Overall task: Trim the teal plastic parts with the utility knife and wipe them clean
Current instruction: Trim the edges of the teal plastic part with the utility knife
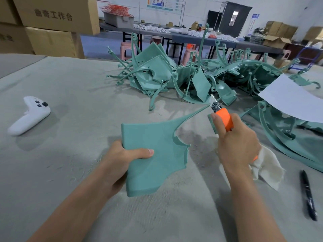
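My left hand [122,159] grips the near-left edge of a flat teal plastic part [153,154], thumb on top, holding it above the table. A thin curved arm of that part runs up and right to the blade of the orange utility knife [224,117]. My right hand [236,140] is curled round the knife handle, with the blade tip pointing away, at the arm's far end. A white cloth [265,170] shows under my right wrist; whether the hand holds it I cannot tell.
A big heap of teal parts [174,75] fills the table's far middle and right. A white sheet of paper [293,102] lies over parts at the right. A white controller [29,114] lies left, a black pen [308,194] near right. Cardboard boxes [49,23] stand at far left.
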A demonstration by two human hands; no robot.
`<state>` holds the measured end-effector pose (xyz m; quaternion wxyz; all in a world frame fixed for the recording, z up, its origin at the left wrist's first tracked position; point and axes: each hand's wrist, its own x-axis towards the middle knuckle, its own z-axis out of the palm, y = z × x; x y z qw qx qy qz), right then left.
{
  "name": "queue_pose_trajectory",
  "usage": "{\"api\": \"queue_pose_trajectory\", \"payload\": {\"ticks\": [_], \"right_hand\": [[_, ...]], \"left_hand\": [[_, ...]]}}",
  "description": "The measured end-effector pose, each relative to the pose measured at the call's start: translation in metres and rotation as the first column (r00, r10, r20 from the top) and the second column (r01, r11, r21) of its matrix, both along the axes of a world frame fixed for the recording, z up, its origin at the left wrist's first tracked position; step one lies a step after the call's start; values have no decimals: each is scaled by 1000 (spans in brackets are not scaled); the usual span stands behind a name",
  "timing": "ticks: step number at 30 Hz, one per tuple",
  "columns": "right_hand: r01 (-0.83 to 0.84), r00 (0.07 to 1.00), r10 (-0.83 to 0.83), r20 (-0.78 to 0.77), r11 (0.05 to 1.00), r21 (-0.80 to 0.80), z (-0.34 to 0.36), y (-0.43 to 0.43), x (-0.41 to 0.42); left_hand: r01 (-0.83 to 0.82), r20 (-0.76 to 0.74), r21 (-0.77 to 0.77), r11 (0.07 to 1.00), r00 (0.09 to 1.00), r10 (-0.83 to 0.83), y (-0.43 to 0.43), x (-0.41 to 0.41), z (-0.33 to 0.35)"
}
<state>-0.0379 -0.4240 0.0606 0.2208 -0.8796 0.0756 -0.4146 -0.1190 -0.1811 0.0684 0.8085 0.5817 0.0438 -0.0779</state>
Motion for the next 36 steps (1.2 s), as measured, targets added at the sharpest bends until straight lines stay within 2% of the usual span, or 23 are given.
{"api": "queue_pose_trajectory", "payload": {"ticks": [9,13,16,18,22,27,29,31,33,36], "right_hand": [[29,998,-31,60,999,42,5,-3,-2],[19,999,-18,-29,998,55,2,-3,2],[-48,997,53,-62,995,82,-1,-3,4],[-165,983,173,-55,977,138,-3,-2,5],[-346,923,379,-63,891,293,-3,5,5],[-542,798,586,-140,800,258,-3,17,-1],[-595,761,637,-127,762,257,-3,22,-3],[-593,768,639,-43,733,333,1,27,-5],[-532,816,569,105,666,523,8,26,-6],[-443,872,417,255,453,774,18,11,-7]], "left_hand": [[10,-45,-14,1000,999,-11,-1,0,-1],[-14,-34,-11,1000,999,14,-2,0,0],[-39,-18,4,999,999,39,0,1,0],[-43,-15,20,999,999,43,1,1,0],[-67,-5,24,997,998,68,2,3,-1],[-118,6,31,992,993,118,3,6,-3],[-131,6,43,990,991,131,5,6,-3],[-128,6,57,990,992,127,8,6,-4],[-112,7,68,991,994,112,11,7,-3],[-141,32,154,978,990,138,15,8,-2]]}}
